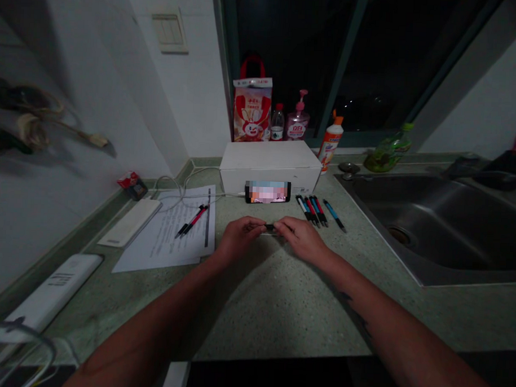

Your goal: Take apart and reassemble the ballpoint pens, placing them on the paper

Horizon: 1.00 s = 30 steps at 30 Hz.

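Observation:
Over the counter, my left hand (pixel 240 237) and my right hand (pixel 304 238) meet in front of the phone, fingertips nearly touching. Both are closed in a pinch on a short black piece (pixel 269 226); fingers cover its ends, so its kind cannot be made out. A thin pale strip (pixel 270 234) shows just below it. To the right of my right hand lie several click pens (pixel 311 211) in a row, with a blue and black pen (pixel 335 215) set apart. Left of my left hand, pink and black pens (pixel 192 220) rest on a printed sheet (pixel 163 248).
The phone (pixel 267 192) leans on a white box (pixel 270 160), its cable running left. A power bank (pixel 130 223) and power strip (pixel 46 299) lie at left. The sink (pixel 443 222) takes up the right. Behind stand a red bag (pixel 252 111), bottles and an orange-capped cleaner (pixel 330 142).

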{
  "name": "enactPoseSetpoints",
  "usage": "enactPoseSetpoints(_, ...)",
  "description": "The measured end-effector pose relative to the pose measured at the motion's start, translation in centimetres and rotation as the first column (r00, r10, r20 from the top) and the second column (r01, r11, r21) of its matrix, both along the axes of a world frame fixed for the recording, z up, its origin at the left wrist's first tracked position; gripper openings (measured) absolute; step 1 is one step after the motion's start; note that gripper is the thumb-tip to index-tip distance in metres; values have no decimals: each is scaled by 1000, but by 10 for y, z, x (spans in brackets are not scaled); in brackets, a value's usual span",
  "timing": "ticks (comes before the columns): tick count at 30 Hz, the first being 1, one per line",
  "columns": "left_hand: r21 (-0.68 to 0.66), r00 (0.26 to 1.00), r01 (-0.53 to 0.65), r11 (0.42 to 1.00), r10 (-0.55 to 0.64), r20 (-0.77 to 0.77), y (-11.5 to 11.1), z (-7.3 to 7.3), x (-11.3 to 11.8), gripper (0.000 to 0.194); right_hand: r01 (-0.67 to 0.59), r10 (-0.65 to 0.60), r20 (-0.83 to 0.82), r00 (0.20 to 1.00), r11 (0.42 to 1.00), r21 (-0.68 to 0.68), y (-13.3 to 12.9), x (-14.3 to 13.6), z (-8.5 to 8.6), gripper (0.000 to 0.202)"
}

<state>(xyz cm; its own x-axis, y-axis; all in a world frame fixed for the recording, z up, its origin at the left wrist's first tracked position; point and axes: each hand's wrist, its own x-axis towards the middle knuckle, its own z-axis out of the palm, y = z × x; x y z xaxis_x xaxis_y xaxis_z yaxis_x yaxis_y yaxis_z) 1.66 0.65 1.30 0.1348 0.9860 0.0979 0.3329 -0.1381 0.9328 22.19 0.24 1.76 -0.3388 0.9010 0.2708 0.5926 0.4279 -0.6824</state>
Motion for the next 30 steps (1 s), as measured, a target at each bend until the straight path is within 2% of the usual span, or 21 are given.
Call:
enactPoseSetpoints(2,6,1000,-7,1000,7,0,0,0,0,13,17,-17,-31,999,1000,-5,-1,0,1,17)
enactPoseSetpoints(4,1,1000,-11,1000,11,9,0,0,0,11,25,-25,-43,999,1000,6,-2,-1,2,22)
enactPoseSetpoints(6,-9,1000,-6,1000,6,22,0,1,1,11,17,-17,-14,1000,1000,13,-2,-1,4,13)
enactPoseSetpoints(9,-14,1000,9,1000,-9,30,0,1,1,12,12,-12,23,1000,1000,-2,-2,-1,3,19)
enactPoseSetpoints(14,-7,1000,4,1000,-4,-4,-1,1,1,12,10,-10,-17,1000,1000,0,-2,-2,1,17)
enactPoseSetpoints(16,-2,1000,16,1000,-16,-18,-1,1,0,12,0,-1,26,1000,1000,5,-3,-2,2,13)
enactPoseSetpoints(21,-24,996,30,999,-32,-78,-1,2,0,10,9,-8,144,989,1000,-6,-3,-1,5,27)
enactPoseSetpoints(24,-3,974,76,997,-75,-213,-5,1,1,11,48,-48,195,980,999,4,-1,0,5,26)
enactPoseSetpoints(27,81,882,214,973,-157,-445,-10,0,4,11,88,-85,262,961,996,2,1,2,2,14)
enactPoseSetpoints(30,103,806,316,943,-210,-554,-12,-1,5,10,92,-88,362,928,996,7,2,3,-1,10)
